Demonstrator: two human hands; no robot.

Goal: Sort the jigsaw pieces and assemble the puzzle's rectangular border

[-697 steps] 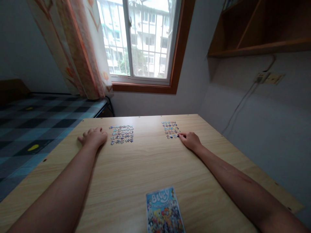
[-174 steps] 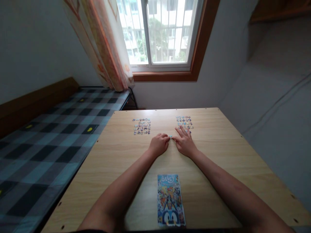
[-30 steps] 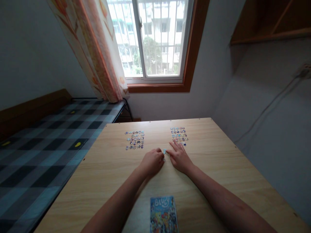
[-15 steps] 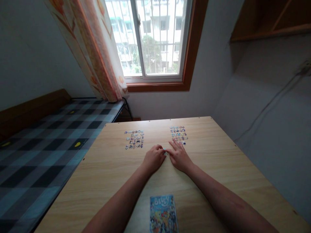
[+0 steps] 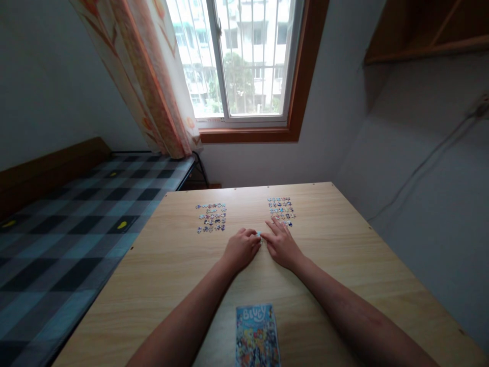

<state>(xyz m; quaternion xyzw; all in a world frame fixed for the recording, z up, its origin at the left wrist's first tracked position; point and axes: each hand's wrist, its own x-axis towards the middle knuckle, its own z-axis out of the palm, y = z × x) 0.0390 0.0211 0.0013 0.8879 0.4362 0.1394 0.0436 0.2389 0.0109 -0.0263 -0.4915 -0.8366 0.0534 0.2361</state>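
Observation:
A small light-blue jigsaw piece (image 5: 259,234) sits between my two hands, low over the table, mostly covered by fingers. My left hand (image 5: 241,248) is closed, with its curled fingertips on this piece. From the other side, my right hand (image 5: 282,245) reaches with one fingertip to the piece's edge. The other fingers of that hand are stretched and spread flat, just below a block of loose jigsaw pieces (image 5: 280,209) laid in rows. A second block of jigsaw pieces (image 5: 216,220), also in rows, lies farther left.
A blue picture box (image 5: 256,336) marked "Bluey" lies near me on the wooden table (image 5: 164,285). Left of the table stands a bed (image 5: 76,229) with a checked cover. Beyond the table are a curtain (image 5: 153,92) and a window (image 5: 252,76).
Both hands stay almost in place around the jigsaw piece, with only slight finger movement. The view has tilted a little. The rows of pieces look the same.

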